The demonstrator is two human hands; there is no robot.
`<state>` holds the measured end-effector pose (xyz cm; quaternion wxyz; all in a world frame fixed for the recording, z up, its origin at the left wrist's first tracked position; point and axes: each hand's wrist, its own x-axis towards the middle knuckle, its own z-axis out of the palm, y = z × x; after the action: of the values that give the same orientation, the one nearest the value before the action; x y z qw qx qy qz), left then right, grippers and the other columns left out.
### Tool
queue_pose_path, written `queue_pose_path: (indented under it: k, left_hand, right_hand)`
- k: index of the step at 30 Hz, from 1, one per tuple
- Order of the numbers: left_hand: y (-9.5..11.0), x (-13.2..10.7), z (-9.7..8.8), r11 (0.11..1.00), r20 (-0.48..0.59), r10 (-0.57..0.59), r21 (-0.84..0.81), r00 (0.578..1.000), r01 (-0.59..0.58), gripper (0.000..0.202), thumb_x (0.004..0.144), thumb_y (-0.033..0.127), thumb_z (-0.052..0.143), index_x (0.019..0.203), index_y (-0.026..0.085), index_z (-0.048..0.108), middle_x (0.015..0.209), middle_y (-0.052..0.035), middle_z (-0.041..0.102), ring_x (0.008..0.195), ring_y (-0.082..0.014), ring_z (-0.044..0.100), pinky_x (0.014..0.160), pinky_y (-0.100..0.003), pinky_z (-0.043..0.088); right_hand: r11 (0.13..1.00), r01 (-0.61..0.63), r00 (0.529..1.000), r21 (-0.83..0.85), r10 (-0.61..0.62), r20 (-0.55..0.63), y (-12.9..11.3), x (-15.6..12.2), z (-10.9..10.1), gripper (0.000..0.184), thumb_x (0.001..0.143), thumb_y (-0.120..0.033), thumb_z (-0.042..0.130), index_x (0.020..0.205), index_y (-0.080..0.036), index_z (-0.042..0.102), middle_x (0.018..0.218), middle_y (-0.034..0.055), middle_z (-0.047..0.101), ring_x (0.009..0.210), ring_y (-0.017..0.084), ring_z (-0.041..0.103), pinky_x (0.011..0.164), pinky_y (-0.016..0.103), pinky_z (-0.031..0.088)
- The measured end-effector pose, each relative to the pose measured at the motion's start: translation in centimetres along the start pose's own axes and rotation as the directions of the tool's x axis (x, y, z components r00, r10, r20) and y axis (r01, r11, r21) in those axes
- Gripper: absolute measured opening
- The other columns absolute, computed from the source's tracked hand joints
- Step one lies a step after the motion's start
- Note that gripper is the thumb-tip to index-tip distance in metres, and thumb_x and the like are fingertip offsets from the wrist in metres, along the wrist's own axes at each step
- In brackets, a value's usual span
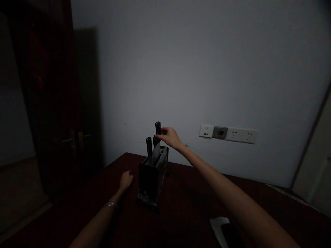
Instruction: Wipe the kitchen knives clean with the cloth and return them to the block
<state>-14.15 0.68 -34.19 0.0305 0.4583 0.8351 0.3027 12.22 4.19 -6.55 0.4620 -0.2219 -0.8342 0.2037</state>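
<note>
A dark, narrow knife block (149, 179) with a slotted top stands on the table. My right hand (169, 137) reaches over its far end, thumb and fingers pinching a knife (156, 151). That knife's pale blade stands partly out of a slot, and its dark handle is partly hidden by my fingers. Another black knife handle (158, 126) rises just behind my fingertips. Nearer to me, a second black handle (149, 147) sticks up from the block. My left hand (126, 179) rests on the table left of the block, its fingers curled in with nothing visible in them.
The dark red table (181, 203) meets a pale wall with a row of sockets (227, 133). A white sheet or packet with something dark (219, 227) lies near my right forearm. At the left stands a dark door (51, 103). The light is dim.
</note>
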Motion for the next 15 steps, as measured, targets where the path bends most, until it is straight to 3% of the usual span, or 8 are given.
queue_pose_path:
  k: [8, 15]
  left_hand:
    - [-0.1, 0.0, 0.1, 0.999, -0.025, 0.039, -0.023, 0.999, -0.04, 0.026, 0.079, 0.007, 0.041, 0.094, 0.009, 0.061, 0.101, -0.012, 0.063, 0.097, -0.0185, 0.057, 0.083, -0.024, 0.038]
    - [0.3, -0.3, -0.3, 0.998, -0.023, 0.025, -0.05, 0.999, -0.026, 0.027, 0.077, 0.008, 0.041, 0.094, 0.008, 0.062, 0.102, -0.0128, 0.063, 0.099, -0.0218, 0.057, 0.082, -0.026, 0.039]
  right_hand:
    - [0.997, 0.071, 0.997, -0.021, -0.072, -0.04, -2.5, 2.6, -2.3, 0.023, 0.062, -0.027, 0.067, 0.077, -0.009, 0.065, 0.071, 0.0053, 0.066, 0.066, 0.015, 0.059, 0.061, 0.027, 0.044]
    - [0.994, 0.107, 0.992, -0.011, -0.108, -0.072, -4.5, 4.7, -4.5, 0.023, 0.062, -0.027, 0.067, 0.078, -0.01, 0.065, 0.074, 0.0064, 0.068, 0.068, 0.016, 0.062, 0.062, 0.027, 0.047]
